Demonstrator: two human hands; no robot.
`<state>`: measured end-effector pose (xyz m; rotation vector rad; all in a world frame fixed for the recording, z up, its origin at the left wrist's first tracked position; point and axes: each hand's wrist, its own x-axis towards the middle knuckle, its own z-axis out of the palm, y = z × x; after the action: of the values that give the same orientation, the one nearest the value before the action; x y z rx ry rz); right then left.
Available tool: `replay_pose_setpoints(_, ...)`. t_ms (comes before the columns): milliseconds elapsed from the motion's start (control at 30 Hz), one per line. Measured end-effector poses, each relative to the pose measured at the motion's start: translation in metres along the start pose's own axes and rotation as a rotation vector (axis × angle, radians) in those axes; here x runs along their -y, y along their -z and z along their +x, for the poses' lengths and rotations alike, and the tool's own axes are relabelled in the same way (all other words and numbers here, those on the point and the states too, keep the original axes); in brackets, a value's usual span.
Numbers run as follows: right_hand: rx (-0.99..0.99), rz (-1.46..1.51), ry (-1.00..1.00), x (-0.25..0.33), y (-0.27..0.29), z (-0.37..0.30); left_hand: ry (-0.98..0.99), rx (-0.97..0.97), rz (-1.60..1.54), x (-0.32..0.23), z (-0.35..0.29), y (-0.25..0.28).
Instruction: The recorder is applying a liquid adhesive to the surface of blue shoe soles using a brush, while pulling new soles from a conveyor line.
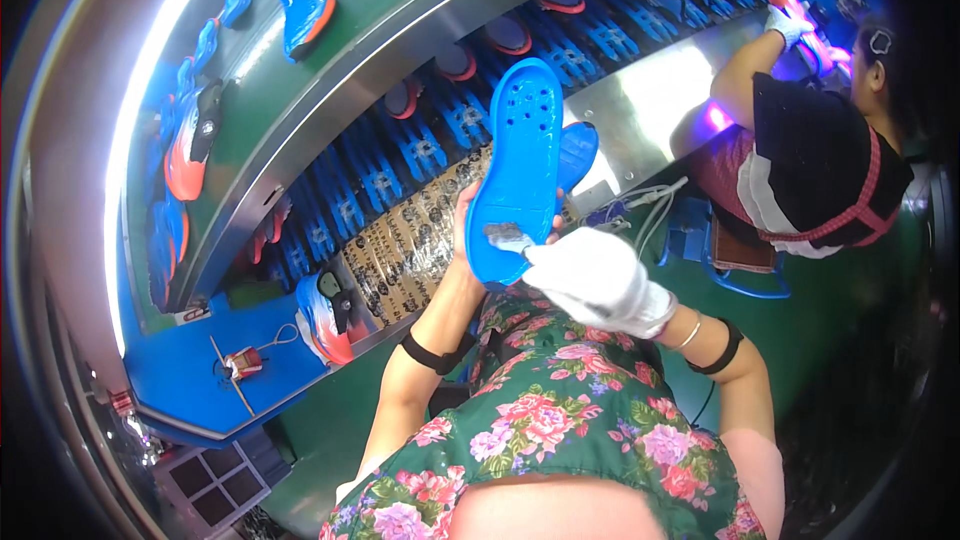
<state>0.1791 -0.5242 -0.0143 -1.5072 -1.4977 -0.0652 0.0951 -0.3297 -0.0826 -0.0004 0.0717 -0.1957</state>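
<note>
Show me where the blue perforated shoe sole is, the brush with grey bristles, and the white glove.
Blue perforated shoe sole (522,155), head view, middle of its flat face.
Brush with grey bristles (507,236), head view, on the bristles.
White glove on the right hand (597,280), head view, back of the hand.

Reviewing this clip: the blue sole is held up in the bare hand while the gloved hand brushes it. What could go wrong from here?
The left hand holds the blue sole only at its lower edge, so brush pressure might tip or twist it loose. The brush in the gloved right hand works close to the bare fingers and could smear them. A dropped sole would likely land on the flowered apron.
</note>
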Motion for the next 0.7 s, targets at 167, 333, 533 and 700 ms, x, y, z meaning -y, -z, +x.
replay_pose_setpoints(167, -0.186, -0.061, -0.056, -0.025, 0.023, 0.023, -0.082, -0.060, 0.103, -0.004, 0.004, -0.001)
replay_pose_setpoints(333, -0.081, 0.498, -0.258, 0.014, -0.003, 0.010, -0.011, -0.074, -0.034, -0.025, 0.012, -0.018)
replay_pose_setpoints(533, -0.104, 0.525, -0.473, 0.002, 0.010, 0.019, -0.081, -0.051, 0.105, -0.035, 0.028, -0.029)
replay_pose_setpoints(700, -0.374, 1.156, -0.855, 0.000, 0.026, -0.016, -0.232, 0.129, 0.305, -0.053, 0.027, -0.072)
